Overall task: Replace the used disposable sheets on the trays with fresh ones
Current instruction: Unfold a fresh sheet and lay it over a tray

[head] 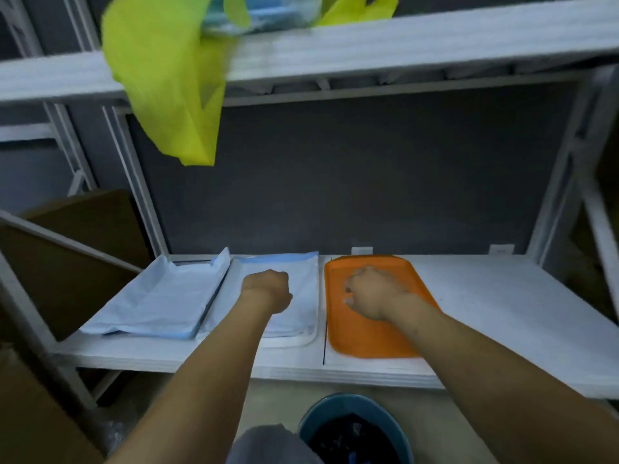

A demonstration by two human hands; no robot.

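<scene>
- Orange tray (375,333) lies bare on the shelf (502,313); right hand (371,293) over it, fingers curled, holding nothing.
- Left hand (268,289) fisted on the blue sheet (301,279) covering the white tray (311,341) just left; grip unclear.

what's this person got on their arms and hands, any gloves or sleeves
No gloves: the left hand and the right hand are bare. The left forearm and the right forearm are bare too, with no sleeve in view. No watch, bracelet or ring shows, though the picture is too blurred to rule out something small.
</scene>
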